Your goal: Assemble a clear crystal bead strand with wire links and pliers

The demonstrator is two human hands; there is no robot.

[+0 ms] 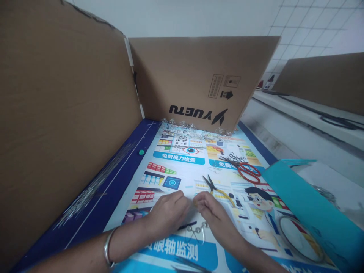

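Observation:
My left hand, a metal bangle at its wrist, is closed with its fingertips curled out of sight. Facing it a short way off, my right hand is closed in a pinch. Something tiny shows at the right fingertips, too small to name. Just below the hands lies a bent, curled wire piece on the printed sheet. Long-nose pliers with yellow handles rest open beyond my right hand. Farther back are red-handled scissors beside a small heap of wire bits.
Cardboard panels stand at the back and left. Bent wire shapes line the back; straight wires lie left, near a small green object. Right are a wire coil and a teal box. A dark tool pokes in at the bottom.

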